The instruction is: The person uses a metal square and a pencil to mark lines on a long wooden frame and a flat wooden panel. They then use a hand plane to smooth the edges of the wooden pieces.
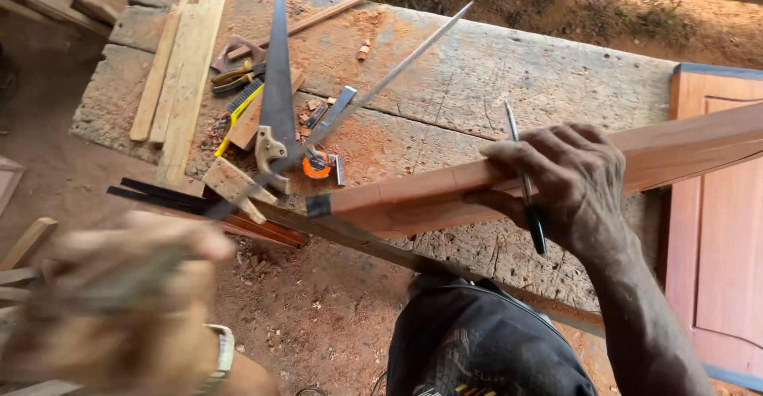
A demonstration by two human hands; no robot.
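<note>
- The right hand (576, 181) is closing its grip around a long reddish wooden moulding (477, 185), fingers wrapped over the top edge, with a dark pen (526, 181) pinned under them and crossing the wood.
- The moulding's long axis is running from about 8 o'clock to 2 o'clock across the worktop (509, 78); its dark-marked end (318, 205) is lying at 9 o'clock from the right hand, which is much the nearer hand.
- The left hand (119, 301) is hovering blurred at 7 o'clock, well apart from the moulding; I cannot tell whether its grip is open or closed.
- A handsaw (276, 86) is lying at 11 o'clock, an orange tape measure (318, 164) just beside its handle.
- A panelled door (715, 229) is resting at 3 o'clock; no labels are showing.
</note>
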